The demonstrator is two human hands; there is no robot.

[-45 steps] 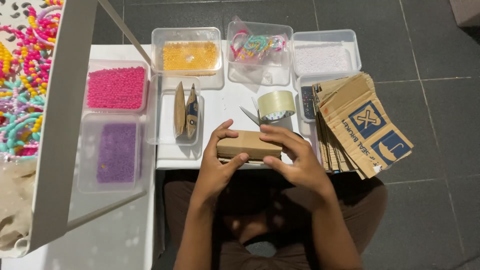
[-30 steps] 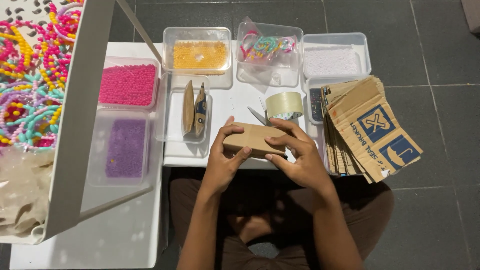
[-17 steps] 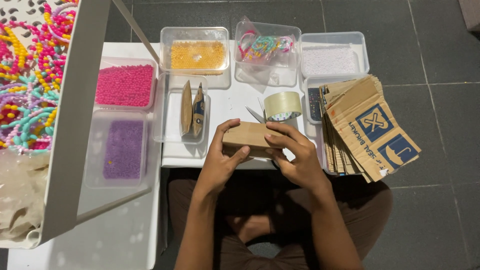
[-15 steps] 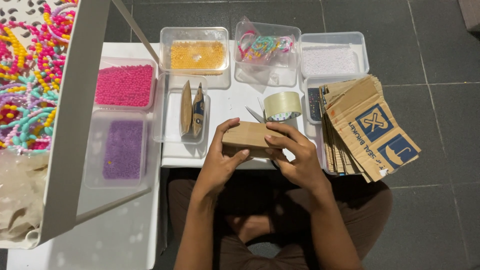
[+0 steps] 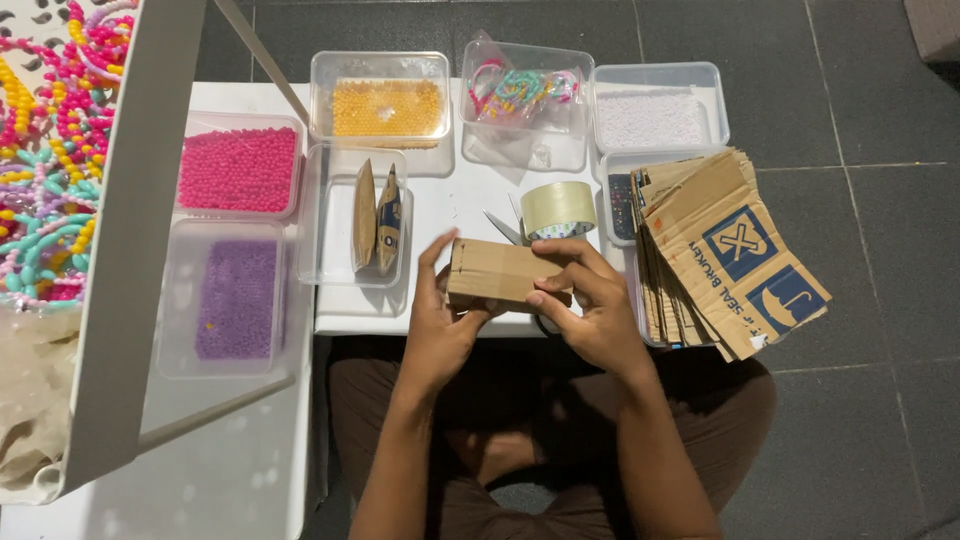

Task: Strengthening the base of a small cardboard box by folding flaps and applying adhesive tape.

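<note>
Both hands, left [image 5: 440, 325] and right [image 5: 590, 310], clamp one small cardboard box [image 5: 500, 275] over the white surface [image 5: 440, 215] edge. One tape roll [image 5: 558, 208] sits at twelve o'clock, one flat carton stack [image 5: 720, 250] at three. Since earlier, the box sits slightly higher.

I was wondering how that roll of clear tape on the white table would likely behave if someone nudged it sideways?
The roll of tape seems to lie flat on its side on the white table, so it would probably slide rather than roll. It looks light and hollow, so a small push should shift it. Scissors lie right beside it and might get knocked along.
</note>
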